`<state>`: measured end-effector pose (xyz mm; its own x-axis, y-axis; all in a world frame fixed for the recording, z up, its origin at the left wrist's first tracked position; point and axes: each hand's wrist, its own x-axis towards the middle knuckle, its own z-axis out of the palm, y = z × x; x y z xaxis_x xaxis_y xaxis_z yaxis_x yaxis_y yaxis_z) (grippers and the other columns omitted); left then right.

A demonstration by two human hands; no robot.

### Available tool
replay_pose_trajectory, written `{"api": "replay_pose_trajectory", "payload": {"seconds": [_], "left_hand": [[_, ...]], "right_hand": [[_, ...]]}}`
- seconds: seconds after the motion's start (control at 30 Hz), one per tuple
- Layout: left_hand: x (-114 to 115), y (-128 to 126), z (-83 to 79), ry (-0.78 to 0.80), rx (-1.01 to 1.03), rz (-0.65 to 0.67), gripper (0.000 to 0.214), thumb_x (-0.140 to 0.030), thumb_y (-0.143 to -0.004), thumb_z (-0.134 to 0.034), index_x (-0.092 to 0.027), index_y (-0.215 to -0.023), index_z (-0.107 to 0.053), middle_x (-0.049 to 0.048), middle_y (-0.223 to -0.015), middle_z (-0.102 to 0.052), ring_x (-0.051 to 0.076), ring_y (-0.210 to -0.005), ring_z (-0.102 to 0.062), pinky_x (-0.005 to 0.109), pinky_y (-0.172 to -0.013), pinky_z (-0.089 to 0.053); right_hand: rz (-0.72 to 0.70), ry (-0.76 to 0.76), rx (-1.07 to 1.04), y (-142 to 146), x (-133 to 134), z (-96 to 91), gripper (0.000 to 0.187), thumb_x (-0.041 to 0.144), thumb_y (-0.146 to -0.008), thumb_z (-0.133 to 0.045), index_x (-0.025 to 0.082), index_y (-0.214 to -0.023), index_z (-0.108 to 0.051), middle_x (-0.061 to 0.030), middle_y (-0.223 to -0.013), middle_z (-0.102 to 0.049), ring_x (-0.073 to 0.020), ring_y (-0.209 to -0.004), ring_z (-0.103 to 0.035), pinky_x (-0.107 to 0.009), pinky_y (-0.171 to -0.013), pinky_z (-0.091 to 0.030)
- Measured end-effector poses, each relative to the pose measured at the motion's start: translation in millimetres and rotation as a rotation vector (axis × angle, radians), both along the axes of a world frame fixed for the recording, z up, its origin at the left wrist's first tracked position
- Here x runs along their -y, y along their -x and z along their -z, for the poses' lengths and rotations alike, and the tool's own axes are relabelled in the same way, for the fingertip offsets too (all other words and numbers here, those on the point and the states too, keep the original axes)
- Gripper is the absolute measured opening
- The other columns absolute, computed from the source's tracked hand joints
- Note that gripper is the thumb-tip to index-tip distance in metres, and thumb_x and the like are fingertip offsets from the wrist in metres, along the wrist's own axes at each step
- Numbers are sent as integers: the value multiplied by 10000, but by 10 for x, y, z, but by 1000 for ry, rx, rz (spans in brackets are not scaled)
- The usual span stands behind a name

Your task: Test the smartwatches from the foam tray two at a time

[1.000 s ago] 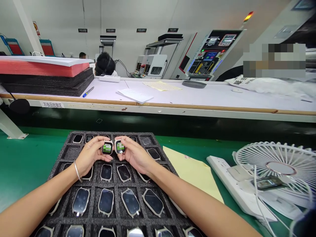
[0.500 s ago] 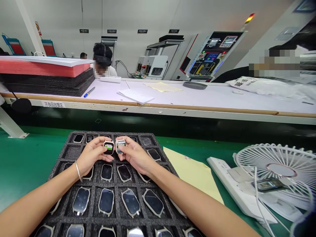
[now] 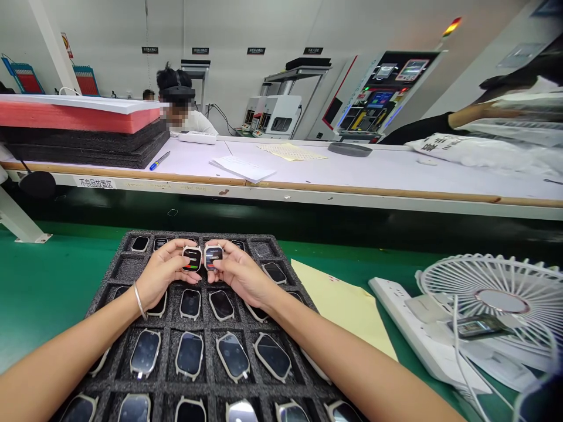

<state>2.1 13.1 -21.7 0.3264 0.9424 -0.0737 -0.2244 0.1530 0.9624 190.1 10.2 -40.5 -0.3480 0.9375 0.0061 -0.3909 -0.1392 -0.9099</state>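
Note:
My left hand is closed around a smartwatch case, its thumb on the lit screen, which shows a green and red strip. A second smartwatch case is gripped by my right hand, thumb also against its lit screen. The two cases are held side by side with a narrow gap, above the far part of a black foam tray. Strapless watch cases with dark screens, such as one watch case, lie in most of the visible compartments. My hands and forearms hide some compartments.
Right of the tray lie a yellow paper sheet, a white power strip and a white fan. A raised shelf runs behind, bearing stacked foam, a pen and papers. A person sits beyond it; another person's arm reaches in at right.
Both lit screens have changed: the left one's large green patch is now a thin green and red strip. My hands stay nearly in place. The person behind the shelf has shifted slightly.

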Motion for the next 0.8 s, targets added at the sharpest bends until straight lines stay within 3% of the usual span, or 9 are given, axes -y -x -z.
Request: {"api": "replay_pose_trajectory", "payload": {"seconds": [0.2,0.5,0.67,0.8], "left_hand": [[-10,-11,18,-26,-45,-14,382,-288,-706,-757,-184,-1040,-604,5,-842,-682,147,-590,-695,288,-625,-570],[1,-18,-7,-87,-68,-15,552,-181,-670,-763,-207,-1185,-566,33,-998,-668,127,-650,-684,280,-668,-562],[126,-52,-210,-192,-41,3,621,-82,-636,-774,-224,-1211,-584,50,-1082,-660,140,-842,-651,253,-765,-549],[452,-20,-440,-202,30,219,590,-50,-673,-770,-263,-1205,-629,35,-998,-668,125,-820,-632,199,-720,-529]], "right_hand": [[7,-12,20,-3,-12,31,357,278,-757,-756,218,-1074,-602,23,-772,-649,-116,-588,-626,-291,-651,-464],[33,6,-1,-6,2,-6,458,129,-684,-696,231,-1118,-590,15,-828,-677,-122,-627,-638,-277,-649,-449],[26,14,-24,-2,-9,-22,450,130,-675,-710,231,-1100,-602,6,-854,-698,-128,-635,-640,-275,-631,-442],[33,25,-46,-3,-27,-1,419,210,-712,-754,228,-1101,-600,3,-853,-702,-122,-639,-636,-268,-646,-453]]}}
